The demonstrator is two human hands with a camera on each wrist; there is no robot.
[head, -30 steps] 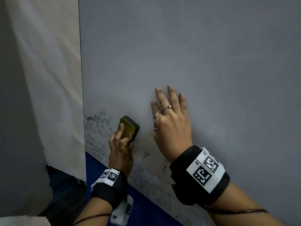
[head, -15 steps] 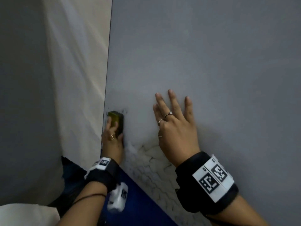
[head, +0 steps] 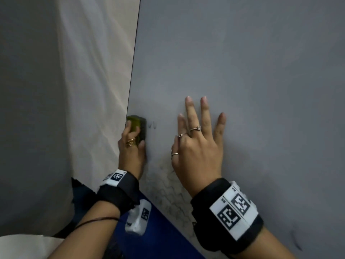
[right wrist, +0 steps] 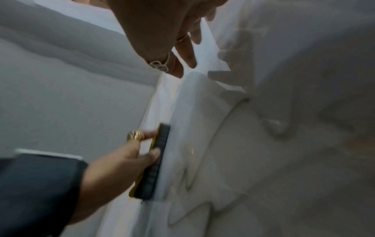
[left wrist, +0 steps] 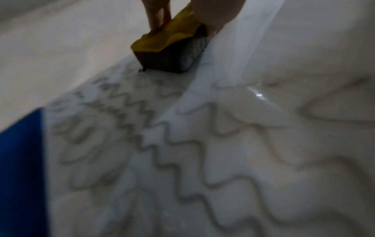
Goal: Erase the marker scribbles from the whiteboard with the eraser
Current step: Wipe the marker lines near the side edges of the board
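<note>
The whiteboard [head: 242, 71] stands upright and fills the right of the head view. My left hand [head: 131, 144] grips the yellow eraser with a black pad [head: 138, 126] and presses it flat on the board at its left edge. The same eraser [left wrist: 170, 48] shows in the left wrist view, and its black pad [right wrist: 156, 160] in the right wrist view. My right hand [head: 197, 146] lies flat on the board with fingers spread. Faded wavy scribbles [head: 168, 191] cover the board's lower part, seen larger as zigzag lines [left wrist: 162, 144] below the eraser. Two small marks [head: 152, 126] sit right of the eraser.
A pale creased sheet [head: 93, 90] hangs left of the board's edge. A blue surface [head: 168, 236] runs along the board's bottom edge. Each wrist carries a black band with a white coded tag [head: 235, 210].
My left hand slid the eraser left from the scribbled patch to the board's left edge, and the scribbles there have gone. The right hand stayed flat on the board; the view shifted left.
</note>
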